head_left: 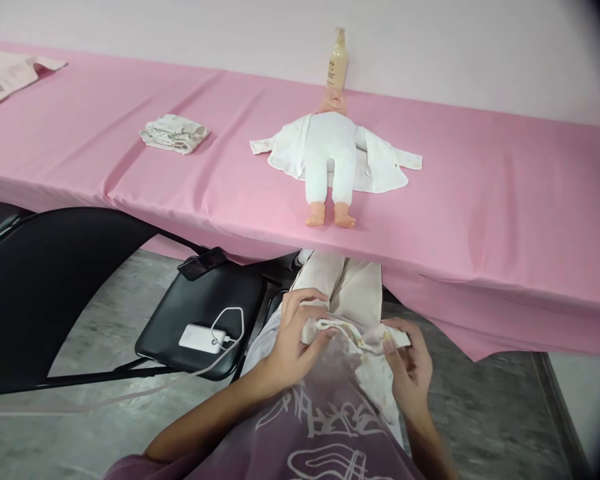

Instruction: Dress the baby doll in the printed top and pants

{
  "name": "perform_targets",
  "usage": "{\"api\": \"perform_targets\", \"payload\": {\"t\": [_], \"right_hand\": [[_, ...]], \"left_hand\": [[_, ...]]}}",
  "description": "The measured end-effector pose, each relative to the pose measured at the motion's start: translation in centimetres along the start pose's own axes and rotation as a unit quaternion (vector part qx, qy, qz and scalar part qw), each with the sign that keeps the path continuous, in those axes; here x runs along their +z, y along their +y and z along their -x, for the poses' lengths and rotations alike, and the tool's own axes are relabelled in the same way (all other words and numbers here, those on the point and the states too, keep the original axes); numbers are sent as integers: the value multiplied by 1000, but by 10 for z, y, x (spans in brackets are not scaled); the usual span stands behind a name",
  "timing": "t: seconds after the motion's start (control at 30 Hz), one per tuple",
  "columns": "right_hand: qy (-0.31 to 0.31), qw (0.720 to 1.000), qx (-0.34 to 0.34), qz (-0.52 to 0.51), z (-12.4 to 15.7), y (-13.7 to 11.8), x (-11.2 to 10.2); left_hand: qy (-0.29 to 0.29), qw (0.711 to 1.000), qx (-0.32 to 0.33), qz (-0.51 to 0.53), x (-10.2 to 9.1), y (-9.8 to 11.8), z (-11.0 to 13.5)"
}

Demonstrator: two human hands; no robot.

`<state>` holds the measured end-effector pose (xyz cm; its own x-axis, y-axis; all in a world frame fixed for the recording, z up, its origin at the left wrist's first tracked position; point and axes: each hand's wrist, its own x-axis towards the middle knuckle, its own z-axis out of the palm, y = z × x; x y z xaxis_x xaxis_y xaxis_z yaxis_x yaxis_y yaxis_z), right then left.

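Over my lap, my left hand (303,330) and my right hand (409,363) pinch a small white baby garment (375,377) with a faint yellowish print. Its edge is stretched between the two hands, and the rest hangs down against my shirt. Which part of the garment I hold is hard to make out. On the table beyond, a baby doll (330,143) lies on its back with its feet toward me. A white baby jacket (387,163) is spread open under it, sleeves out to both sides.
A pink-covered table (480,200) spans the view. On it are a folded patterned cloth (175,133), a pump bottle (337,63) by the wall and a pale cloth (15,70) far left. A black chair (175,327) holds a phone (203,264) and a white power bank (203,339) with a cable.
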<state>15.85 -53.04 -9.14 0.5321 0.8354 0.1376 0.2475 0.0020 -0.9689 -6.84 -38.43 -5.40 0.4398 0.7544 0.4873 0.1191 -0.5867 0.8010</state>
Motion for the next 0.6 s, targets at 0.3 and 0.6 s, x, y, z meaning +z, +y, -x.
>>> {"api": "perform_targets", "payload": {"t": [0.3,0.6], "right_hand": [[-37,992,-112,37,-18,10,-19],[-93,985,-137,56,-26,19,-14]], "left_hand": [[-3,989,-21,144,12,-5,-2],[-22,988,-56,143,15,-11,0]]}}
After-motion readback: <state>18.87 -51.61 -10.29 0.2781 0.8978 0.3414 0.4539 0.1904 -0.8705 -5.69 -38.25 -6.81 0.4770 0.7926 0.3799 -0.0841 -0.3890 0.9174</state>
